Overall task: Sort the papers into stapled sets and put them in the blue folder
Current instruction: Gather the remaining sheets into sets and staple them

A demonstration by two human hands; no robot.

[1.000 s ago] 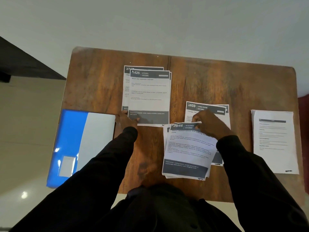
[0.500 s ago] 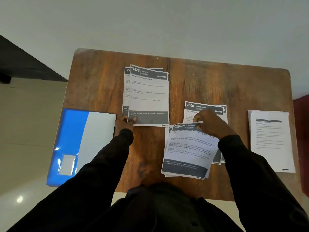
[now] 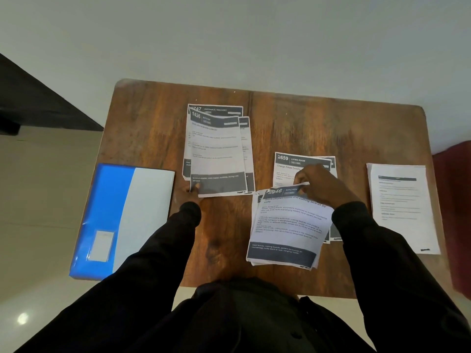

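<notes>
On the wooden table [image 3: 318, 123] lie several paper piles. My left hand [image 3: 193, 190] pinches the lower left corner of the top sheet marked 1426 [image 3: 216, 154], which is lifted off the back-centre pile; most of that hand is hidden under the sheet. My right hand [image 3: 321, 183] grips the top edge of the sheet marked 2946 [image 3: 288, 225] on the near pile, curling that edge up. Under my right hand lies the pile headed 2659 [image 3: 290, 161]. The blue folder [image 3: 112, 220] lies shut at the table's left edge.
A separate white pile of printed sheets [image 3: 402, 207] lies at the table's right side. The folder overhangs the left edge of the table. A dark red seat [image 3: 456, 212] stands past the right edge. Bare wood shows at the back right.
My left hand has lifted the 1426 sheet and swung it left over its pile. My right hand has curled up the top edge of the 2946 sheet.
</notes>
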